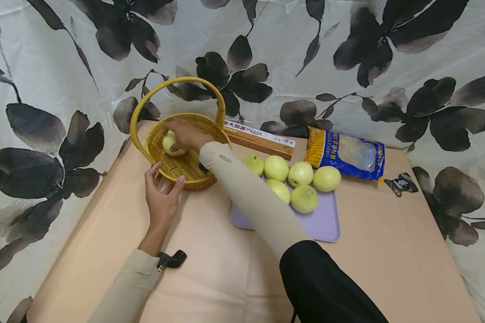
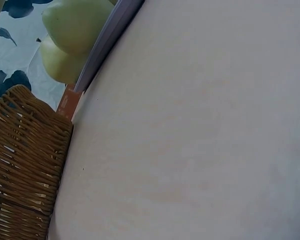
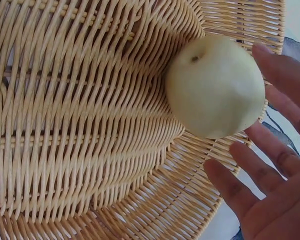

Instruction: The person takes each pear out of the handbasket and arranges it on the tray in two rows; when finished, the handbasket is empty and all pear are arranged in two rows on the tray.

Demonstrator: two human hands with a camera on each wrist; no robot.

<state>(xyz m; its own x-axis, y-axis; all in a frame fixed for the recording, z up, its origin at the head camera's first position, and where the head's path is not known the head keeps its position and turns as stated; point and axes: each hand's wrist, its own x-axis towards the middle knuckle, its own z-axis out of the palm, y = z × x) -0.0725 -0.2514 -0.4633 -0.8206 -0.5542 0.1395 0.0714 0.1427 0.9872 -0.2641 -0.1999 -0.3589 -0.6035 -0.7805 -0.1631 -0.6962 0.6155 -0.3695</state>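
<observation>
My right hand (image 1: 186, 134) reaches inside the yellow wicker basket (image 1: 202, 183), over a pale green apple (image 3: 215, 87). In the right wrist view the apple rests against the woven wall, its stem hollow showing. The fingers of my right hand (image 3: 275, 175) are loosely spread beside the apple, fingertips right at its side. My left hand (image 1: 161, 197) touches the near left side of the basket, thumb and fingers spread apart along it. In the left wrist view the basket's outer weave (image 2: 25, 165) shows, while the left hand is out of sight.
Several more green apples (image 1: 305, 198) sit on a lilac tray (image 1: 323, 226), partly covered by my right sleeve. Behind stand a pasta box (image 1: 262, 141) and a blue-and-yellow pasta bag (image 1: 347, 154). A small black wrapped packet (image 1: 402, 184) lies at the right. Floral cloth (image 1: 299, 58) hangs around the table.
</observation>
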